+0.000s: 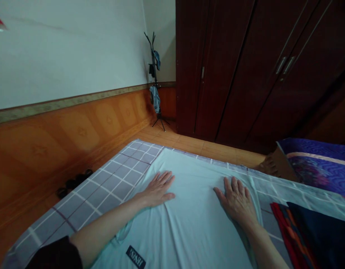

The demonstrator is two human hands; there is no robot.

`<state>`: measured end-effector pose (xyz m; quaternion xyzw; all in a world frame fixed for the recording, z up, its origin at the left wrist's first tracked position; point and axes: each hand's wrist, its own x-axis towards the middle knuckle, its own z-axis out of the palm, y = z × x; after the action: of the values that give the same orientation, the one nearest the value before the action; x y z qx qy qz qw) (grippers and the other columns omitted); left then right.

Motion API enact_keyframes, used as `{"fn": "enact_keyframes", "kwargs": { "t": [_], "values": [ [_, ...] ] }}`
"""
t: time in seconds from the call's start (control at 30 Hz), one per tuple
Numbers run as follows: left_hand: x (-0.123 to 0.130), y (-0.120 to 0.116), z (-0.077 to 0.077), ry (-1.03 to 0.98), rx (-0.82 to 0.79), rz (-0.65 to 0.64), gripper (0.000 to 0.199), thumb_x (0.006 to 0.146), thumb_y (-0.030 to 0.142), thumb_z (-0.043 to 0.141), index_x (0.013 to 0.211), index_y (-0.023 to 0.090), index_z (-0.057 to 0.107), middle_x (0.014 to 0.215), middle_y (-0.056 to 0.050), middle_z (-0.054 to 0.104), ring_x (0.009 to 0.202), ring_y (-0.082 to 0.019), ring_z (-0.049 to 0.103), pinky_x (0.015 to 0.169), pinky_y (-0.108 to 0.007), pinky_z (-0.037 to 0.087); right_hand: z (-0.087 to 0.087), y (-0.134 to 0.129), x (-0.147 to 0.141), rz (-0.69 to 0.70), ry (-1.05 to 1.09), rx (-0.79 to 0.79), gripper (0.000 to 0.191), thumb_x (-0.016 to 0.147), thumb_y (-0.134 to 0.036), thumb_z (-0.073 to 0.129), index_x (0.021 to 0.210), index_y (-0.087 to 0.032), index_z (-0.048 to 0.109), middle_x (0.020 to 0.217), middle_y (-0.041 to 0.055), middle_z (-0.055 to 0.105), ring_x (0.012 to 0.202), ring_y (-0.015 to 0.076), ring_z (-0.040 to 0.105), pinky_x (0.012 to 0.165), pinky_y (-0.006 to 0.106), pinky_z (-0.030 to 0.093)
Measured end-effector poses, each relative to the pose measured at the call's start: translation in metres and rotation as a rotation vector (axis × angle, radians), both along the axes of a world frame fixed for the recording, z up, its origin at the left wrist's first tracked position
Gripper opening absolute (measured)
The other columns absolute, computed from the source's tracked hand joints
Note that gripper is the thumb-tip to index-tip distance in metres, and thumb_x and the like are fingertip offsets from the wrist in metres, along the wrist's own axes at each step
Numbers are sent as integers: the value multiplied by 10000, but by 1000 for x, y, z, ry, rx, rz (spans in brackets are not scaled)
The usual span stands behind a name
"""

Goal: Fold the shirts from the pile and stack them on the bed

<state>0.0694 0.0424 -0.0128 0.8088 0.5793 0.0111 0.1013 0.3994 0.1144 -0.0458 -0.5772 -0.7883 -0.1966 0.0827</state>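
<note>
A pale mint-green shirt lies spread out on the bed, with a dark lettered patch near the bottom of the view. My left hand rests flat on the left part of the cloth, fingers stretched out. On the right part, close to the shirt's side edge, my right hand presses down with its fingers apart. Soft creases run through the fabric between the two hands. Neither hand grasps anything.
Grey checked bedding lies under the shirt. Folded dark blue and red clothes sit at the right. Beyond stand a dark red wardrobe, a coat rack and a purple-covered item. Dark shoes are on the floor at left.
</note>
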Motion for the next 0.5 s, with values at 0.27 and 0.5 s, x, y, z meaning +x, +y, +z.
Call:
{"fn": "enact_keyframes", "kwargs": {
  "t": [0.27, 0.5],
  "values": [
    [-82, -96, 10, 50, -3, 319, 635, 909, 534, 384, 1454, 231, 268, 1528, -94, 238, 1411, -277, 171, 1114, -497, 158, 8, -2, -1, 39, -22, 18, 621, 930, -514, 310, 1308, -41, 449, 1312, 250, 444, 1224, 375, 378, 950, 473, 321],
    [-96, -156, 23, -90, 98, 522, 551, 879, 455, 464, 1353, 175, 434, 1371, -103, 491, 1240, -238, 459, 1039, -368, 352, 9, -2, 0, 64, -17, 14, 608, 933, -515, 273, 1292, -53, 438, 1254, 248, 474, 1155, 357, 432, 918, 461, 344]
  ]
}}
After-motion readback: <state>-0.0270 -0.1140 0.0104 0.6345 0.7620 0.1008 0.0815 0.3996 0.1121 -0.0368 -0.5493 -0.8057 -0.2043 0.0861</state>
